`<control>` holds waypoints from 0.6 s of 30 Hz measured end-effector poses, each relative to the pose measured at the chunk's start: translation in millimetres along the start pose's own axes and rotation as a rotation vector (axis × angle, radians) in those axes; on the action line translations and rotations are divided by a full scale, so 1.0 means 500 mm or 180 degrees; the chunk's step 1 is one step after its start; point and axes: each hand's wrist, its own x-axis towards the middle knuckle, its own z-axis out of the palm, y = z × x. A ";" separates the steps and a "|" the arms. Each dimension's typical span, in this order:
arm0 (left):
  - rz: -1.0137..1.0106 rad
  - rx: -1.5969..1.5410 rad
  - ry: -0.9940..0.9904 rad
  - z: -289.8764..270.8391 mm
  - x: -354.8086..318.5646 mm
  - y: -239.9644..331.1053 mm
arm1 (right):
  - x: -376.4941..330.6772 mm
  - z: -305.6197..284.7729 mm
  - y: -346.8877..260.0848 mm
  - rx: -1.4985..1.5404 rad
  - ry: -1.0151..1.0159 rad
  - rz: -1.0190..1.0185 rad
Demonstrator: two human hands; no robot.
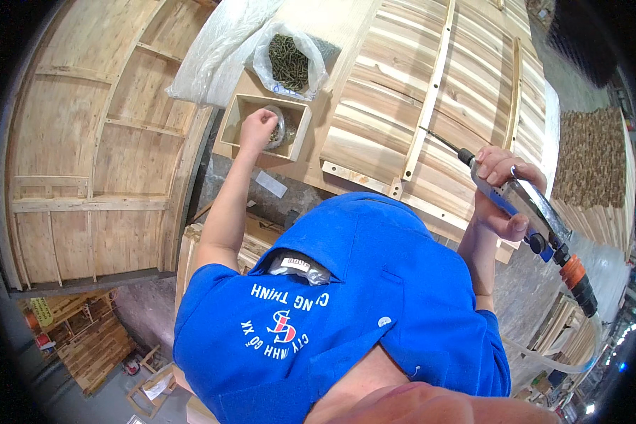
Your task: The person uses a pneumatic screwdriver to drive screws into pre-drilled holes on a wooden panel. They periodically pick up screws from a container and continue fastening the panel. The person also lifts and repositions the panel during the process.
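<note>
My left hand (258, 129) is over a small open wooden box (298, 141). Its fingers are drawn together at a little clear plastic bag (278, 134) inside the box; whatever they pinch is too small to make out. My right hand (505, 185) is wrapped around an air screwdriver (526, 198), silver and blue, with an orange and black hose fitting at its back end. The long thin bit (442, 140) points left over a pale wooden batten (429, 99), which lies across a slatted wood panel (381, 88). I cannot tell whether the tip touches the batten.
Behind the box stands an open plastic bag of dark screws (290, 62), beside crumpled clear plastic sheeting (215, 53). A large framed wooden panel (78, 134) fills the left side. The clear air hose (579, 364) trails down at right, and stacked wood (590, 162) stands beyond.
</note>
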 end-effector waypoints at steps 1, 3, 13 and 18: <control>0.0741 0.1482 0.0155 0.002 0.002 0.007 | 0.000 0.001 0.000 -0.0009 0.0007 0.0003; 0.0211 0.1871 -0.0310 0.005 0.007 0.022 | -0.002 0.003 0.000 -0.0034 0.0031 0.0005; 0.0255 0.1392 -0.0031 0.001 0.008 0.000 | -0.014 -0.045 -0.031 -0.0070 0.0149 -0.0052; 0.0113 0.1362 0.0179 -0.002 -0.004 -0.006 | -0.022 -0.087 -0.052 0.0009 0.0096 -0.0047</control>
